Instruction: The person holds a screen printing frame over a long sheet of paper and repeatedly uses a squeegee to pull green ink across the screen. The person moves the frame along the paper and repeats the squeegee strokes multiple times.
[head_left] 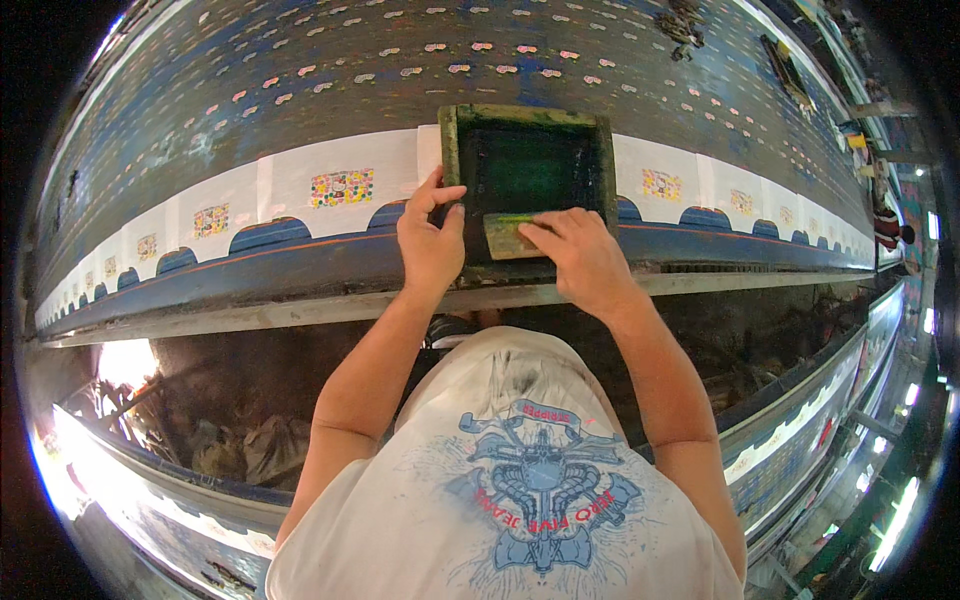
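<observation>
Right hand (588, 258) has its fingers pinched on the flat, green-smeared squeegee (508, 240), low inside the boxy, stained frame (605, 165)! Left hand (430, 240), thumb and forefinger parted, rests at its left rail. Smooth white panels (290, 185) flank it along the speckled table (400, 110).

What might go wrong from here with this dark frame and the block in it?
The left hand appears to steady only the left side of the frame, so it might shift under a hard push. The right hand holds the block near its right end, so it could tilt.
</observation>
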